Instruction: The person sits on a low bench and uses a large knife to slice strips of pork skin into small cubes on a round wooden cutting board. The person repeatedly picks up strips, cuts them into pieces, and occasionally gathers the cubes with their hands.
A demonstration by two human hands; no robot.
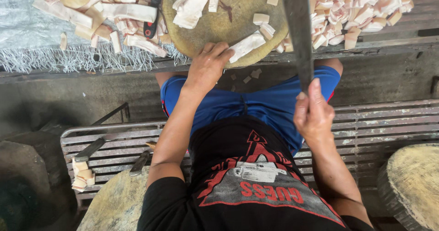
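I see my right hand [314, 113] nearest me, fingers wrapped tight around the handle of a long dark cleaver [297, 29] whose blade rises over the round wooden chopping block [219, 23]. My left hand [208, 66] rests at the block's near edge, fingers pressed together against a pale meat strip [247, 45]. Beyond the block's right side lies a heap of cut pieces [361, 11]; longer strips [114, 11] pile left of it.
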